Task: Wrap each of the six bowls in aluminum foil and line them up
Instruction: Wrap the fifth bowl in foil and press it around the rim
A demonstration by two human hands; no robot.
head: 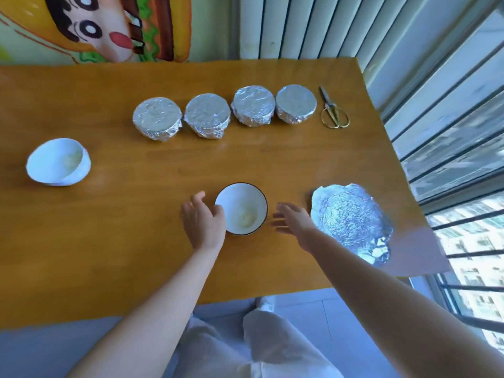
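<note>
Four foil-wrapped bowls (207, 115) stood in a row. One bare bowl (242, 211) sat near the front edge; the left hand (203, 222) touched its rim with relaxed fingers, and the right hand (294, 222) hovered beside it, fingers spread, near a foil sheet (351, 216).

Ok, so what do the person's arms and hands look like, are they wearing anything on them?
The left forearm and right forearm are bare in view: no sleeves, watch or bracelet. The left hand and right hand wear no gloves or visible rings.
</note>
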